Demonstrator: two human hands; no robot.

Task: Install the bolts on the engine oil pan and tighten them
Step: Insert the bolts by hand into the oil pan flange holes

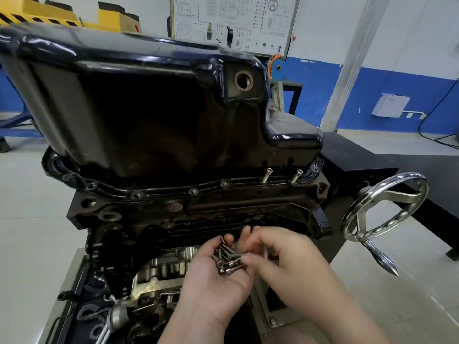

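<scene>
As we look down over an engine turned upside down on its stand, our left hand (211,289) lies palm up near the bottom of the view, its fingers cupped round a small heap of loose bolts (228,260). Our right hand (285,259) reaches across from the right, with its curled fingertips (248,235) at the heap. Motion blur hides whether it has a bolt pinched yet.

Above the hands, the glossy black oil pan (149,100) sits on the engine block (149,219), and its flange (161,192) runs across the middle of the view. Towards the right end of the flange, a first upright bolt (266,175) and a second upright bolt (296,176) stand tall in their holes, clearly not driven home. Further left along the flange, the open bolt holes (193,191) wait unfilled. A shiny handwheel (385,207) sits to the right of the engine.

We judge the step in hand to be picking one bolt from the heap. To do it well, we should take a single bolt by its head, keep the left palm level so none roll off, start each thread by hand along the flange, and only tighten once all are seated.
</scene>
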